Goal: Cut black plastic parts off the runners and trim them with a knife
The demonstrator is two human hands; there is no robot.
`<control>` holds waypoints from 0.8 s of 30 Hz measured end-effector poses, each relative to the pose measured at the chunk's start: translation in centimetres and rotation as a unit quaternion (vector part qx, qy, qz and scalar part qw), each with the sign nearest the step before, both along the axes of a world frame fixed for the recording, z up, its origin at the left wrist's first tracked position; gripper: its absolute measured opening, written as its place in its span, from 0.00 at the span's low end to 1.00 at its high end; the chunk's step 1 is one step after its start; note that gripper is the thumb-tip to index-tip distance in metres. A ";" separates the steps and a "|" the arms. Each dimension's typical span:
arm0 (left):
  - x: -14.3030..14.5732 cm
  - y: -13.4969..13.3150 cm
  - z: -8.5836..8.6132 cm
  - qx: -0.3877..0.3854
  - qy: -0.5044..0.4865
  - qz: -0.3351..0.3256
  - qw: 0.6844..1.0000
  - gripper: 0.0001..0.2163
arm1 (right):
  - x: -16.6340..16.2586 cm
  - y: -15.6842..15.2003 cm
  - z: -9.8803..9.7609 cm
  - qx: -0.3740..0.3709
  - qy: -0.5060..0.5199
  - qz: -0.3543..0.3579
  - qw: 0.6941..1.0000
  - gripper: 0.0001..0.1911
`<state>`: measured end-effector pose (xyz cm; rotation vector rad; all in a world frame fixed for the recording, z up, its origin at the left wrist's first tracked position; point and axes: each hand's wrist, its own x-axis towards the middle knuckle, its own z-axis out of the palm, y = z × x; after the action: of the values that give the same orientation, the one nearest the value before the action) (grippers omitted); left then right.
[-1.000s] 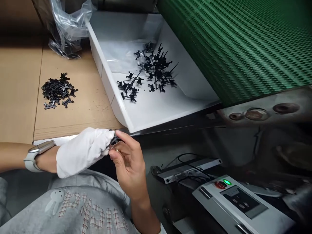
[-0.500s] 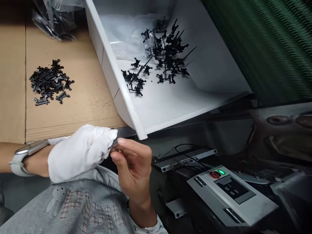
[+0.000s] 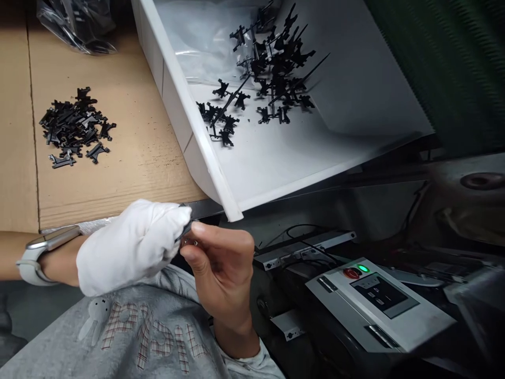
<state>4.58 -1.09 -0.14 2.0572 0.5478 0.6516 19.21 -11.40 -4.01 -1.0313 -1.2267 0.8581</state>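
Change since the earlier frame: my view has swung, so the tray sits higher and further right on my screen, and the bare right hand has rolled until its fingers point across the picture rather than upward.

Left hand: the white cotton-gloved left hand (image 3: 132, 247) is closed, its fingers curled around the near end of the thin black plastic piece (image 3: 183, 230).

Right hand: the bare right hand (image 3: 223, 268) is nearly closed, with thumb and fingers pinching the same piece from the other side; the fingers partly hide it, so I cannot make out its full shape.

Held piece: it sits between both hands, above the lap and just off the near corner of the tray.

Wrist: a white-strapped smartwatch (image 3: 45, 258) sits on the left wrist, just behind the glove.

Lap: a grey printed sweatshirt (image 3: 47, 331) lies directly beneath both hands.

Tray: a white plastic tray (image 3: 185, 110) stands tilted, lined with clear plastic film and holding a loose heap of black plastic runner pieces (image 3: 272, 73).

Bench: a tan cardboard sheet (image 3: 118, 184) carries a smaller pile of black plastic pieces (image 3: 73, 123), with a clear plastic bag (image 3: 74, 26) behind.

Right side: a grey control box (image 3: 379, 300) shows a lit green lamp (image 3: 363, 268) and a red button (image 3: 351, 273), beneath a green mesh conveyor belt (image 3: 445, 68).
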 end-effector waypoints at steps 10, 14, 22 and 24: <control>-0.4 0.0 0.1 0.021 -0.017 -0.003 1.000 0.12 | -0.1 0.4 -0.4 0.044 0.008 0.010 0.999 0.26; -0.4 -0.2 0.1 -0.023 -0.004 0.002 1.000 0.12 | 0.0 0.3 -0.3 0.039 0.002 0.019 0.999 0.32; -0.4 -0.4 -0.1 -0.054 -0.016 0.003 0.998 0.11 | -0.5 0.4 -0.4 0.065 0.012 -0.004 0.998 0.31; -0.4 -0.4 0.0 -0.068 -0.010 0.004 0.998 0.11 | -0.5 0.4 -0.3 0.060 0.011 -0.006 0.998 0.30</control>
<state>4.20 -1.51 -0.10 1.9207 0.5719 0.6225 18.67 -10.96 -4.34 -0.9290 -1.2376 0.7751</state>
